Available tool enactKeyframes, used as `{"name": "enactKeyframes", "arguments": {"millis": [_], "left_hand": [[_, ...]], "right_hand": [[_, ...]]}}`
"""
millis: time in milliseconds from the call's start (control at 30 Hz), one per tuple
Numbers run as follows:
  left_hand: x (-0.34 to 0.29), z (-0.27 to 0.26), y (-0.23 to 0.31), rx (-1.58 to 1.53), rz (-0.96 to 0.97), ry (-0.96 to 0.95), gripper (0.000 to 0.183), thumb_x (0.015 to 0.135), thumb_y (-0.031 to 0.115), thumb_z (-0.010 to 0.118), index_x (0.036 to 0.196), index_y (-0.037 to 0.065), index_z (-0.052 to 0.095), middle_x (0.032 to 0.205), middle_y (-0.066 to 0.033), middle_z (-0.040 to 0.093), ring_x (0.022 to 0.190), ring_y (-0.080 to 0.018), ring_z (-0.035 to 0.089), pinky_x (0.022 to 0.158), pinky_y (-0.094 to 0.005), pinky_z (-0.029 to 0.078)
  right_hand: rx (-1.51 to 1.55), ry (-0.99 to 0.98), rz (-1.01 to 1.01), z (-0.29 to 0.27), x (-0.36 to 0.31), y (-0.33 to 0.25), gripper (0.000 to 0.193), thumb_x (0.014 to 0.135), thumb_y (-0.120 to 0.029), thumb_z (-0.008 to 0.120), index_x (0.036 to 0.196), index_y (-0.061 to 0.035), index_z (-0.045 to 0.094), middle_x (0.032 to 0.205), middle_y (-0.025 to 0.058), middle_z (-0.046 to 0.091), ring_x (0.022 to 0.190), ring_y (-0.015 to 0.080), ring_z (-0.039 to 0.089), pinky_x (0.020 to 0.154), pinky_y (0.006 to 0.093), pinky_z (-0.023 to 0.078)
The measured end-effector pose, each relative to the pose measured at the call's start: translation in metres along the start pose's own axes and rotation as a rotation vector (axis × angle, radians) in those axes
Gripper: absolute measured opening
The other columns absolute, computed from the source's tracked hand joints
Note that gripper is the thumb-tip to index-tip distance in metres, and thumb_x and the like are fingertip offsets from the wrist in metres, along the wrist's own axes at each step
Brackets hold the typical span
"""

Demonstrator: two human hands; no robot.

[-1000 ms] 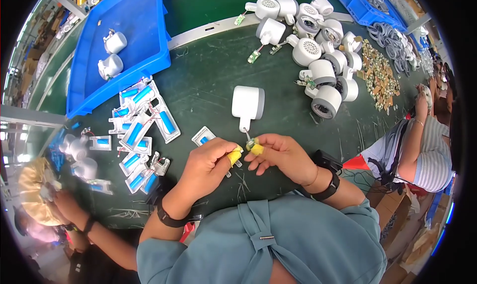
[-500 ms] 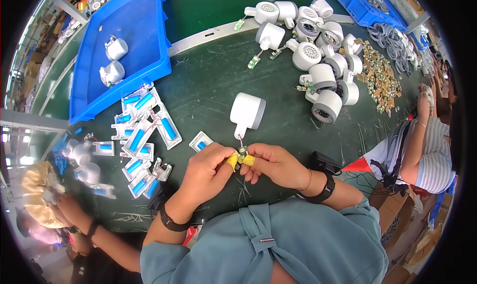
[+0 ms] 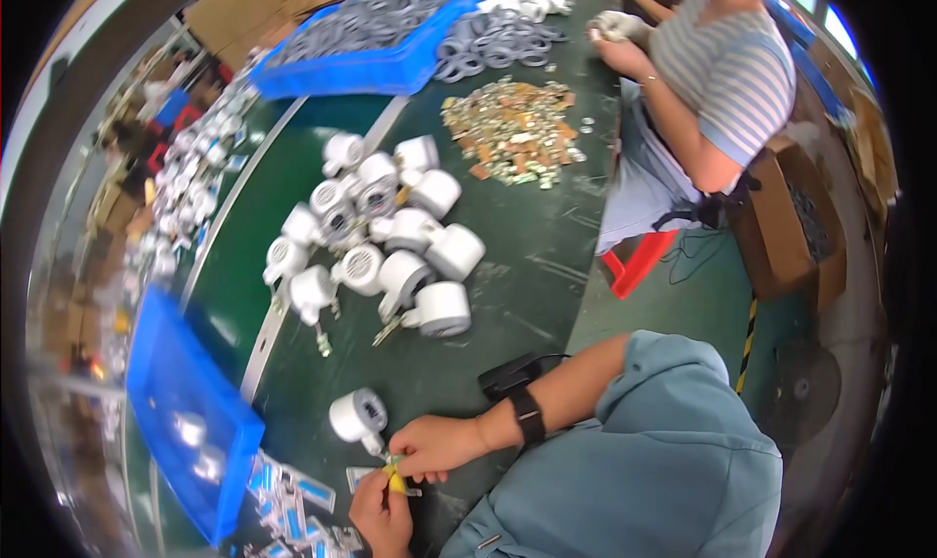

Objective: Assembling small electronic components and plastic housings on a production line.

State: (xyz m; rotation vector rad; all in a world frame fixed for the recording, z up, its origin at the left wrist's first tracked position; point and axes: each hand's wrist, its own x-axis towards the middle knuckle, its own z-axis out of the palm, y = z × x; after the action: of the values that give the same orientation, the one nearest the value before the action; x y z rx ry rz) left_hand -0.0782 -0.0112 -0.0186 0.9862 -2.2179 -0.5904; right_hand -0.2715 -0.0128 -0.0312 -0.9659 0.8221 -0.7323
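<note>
A white fan-like housing (image 3: pixel 353 417) with a grey rim lies on the green table, its short arm pointing toward my hands. My right hand (image 3: pixel 436 448) and my left hand (image 3: pixel 381 515) meet at the end of that arm, fingertips pinched together. Yellow finger covers (image 3: pixel 396 480) show on the fingertips. Between them is a small circuit board, mostly hidden by the fingers now and plainer in the earlier picture. A white tray part (image 3: pixel 357 477) lies partly behind my left hand.
Many white housings (image 3: pixel 405 228) crowd the table ahead, with a heap of small boards (image 3: pixel 517 129) beyond. Blue bins (image 3: pixel 185 402) (image 3: pixel 342 46) stand left and far. White parts with blue cells (image 3: pixel 293 504) lie at lower left. A co-worker (image 3: pixel 722 80) sits at right, near a carton (image 3: pixel 781 221).
My view has swung to the right, so the table appears turned and my hands sit lower left in the picture. Both hands keep pinching at the small circuit board.
</note>
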Motion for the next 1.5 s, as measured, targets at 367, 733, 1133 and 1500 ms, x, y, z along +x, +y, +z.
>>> {"name": "enactKeyframes", "arguments": {"millis": [367,733,1133,1500], "left_hand": [[0.047,0.026,0.062,-0.056,-0.542,-0.158,0.020,0.092,0.013,0.058,0.102,-0.003,0.065,0.082,-0.0139,0.065,0.071,-0.0198,0.060,0.068,-0.0319,0.049],[0.047,0.054,0.039,-0.242,-0.788,0.140,0.023,0.093,0.018,0.059,0.099,-0.004,0.065,0.074,-0.0133,0.061,0.066,-0.0186,0.055,0.064,-0.0325,0.047],[0.026,0.066,0.054,0.095,-0.325,0.263,0.029,0.095,0.019,0.053,0.104,-0.007,0.061,0.094,-0.0155,0.066,0.082,-0.0236,0.061,0.074,-0.0350,0.049],[0.010,0.060,0.028,0.381,-0.131,0.199,0.033,0.091,0.026,0.062,0.102,-0.005,0.063,0.088,-0.0192,0.066,0.080,-0.0309,0.063,0.073,-0.0402,0.050]], "right_hand": [[-0.455,0.137,-0.351,-0.034,0.014,0.013,0.025,0.075,-0.024,0.065,0.075,-0.0002,0.060,0.067,0.0193,0.061,0.063,0.0382,0.060,0.057,0.0444,0.046],[-0.615,0.143,-0.373,-0.042,0.020,0.011,0.017,0.077,-0.015,0.062,0.080,-0.0003,0.070,0.085,0.0189,0.070,0.086,0.0350,0.068,0.073,0.0418,0.055],[-0.708,0.194,-0.514,-0.026,0.015,0.007,0.023,0.083,-0.019,0.056,0.075,-0.0034,0.071,0.079,0.0200,0.068,0.073,0.0363,0.067,0.063,0.0456,0.052],[-0.843,0.155,-0.530,-0.024,0.013,0.007,0.029,0.082,-0.024,0.058,0.081,0.0007,0.073,0.085,0.0190,0.070,0.077,0.0304,0.069,0.066,0.0405,0.054]]}}
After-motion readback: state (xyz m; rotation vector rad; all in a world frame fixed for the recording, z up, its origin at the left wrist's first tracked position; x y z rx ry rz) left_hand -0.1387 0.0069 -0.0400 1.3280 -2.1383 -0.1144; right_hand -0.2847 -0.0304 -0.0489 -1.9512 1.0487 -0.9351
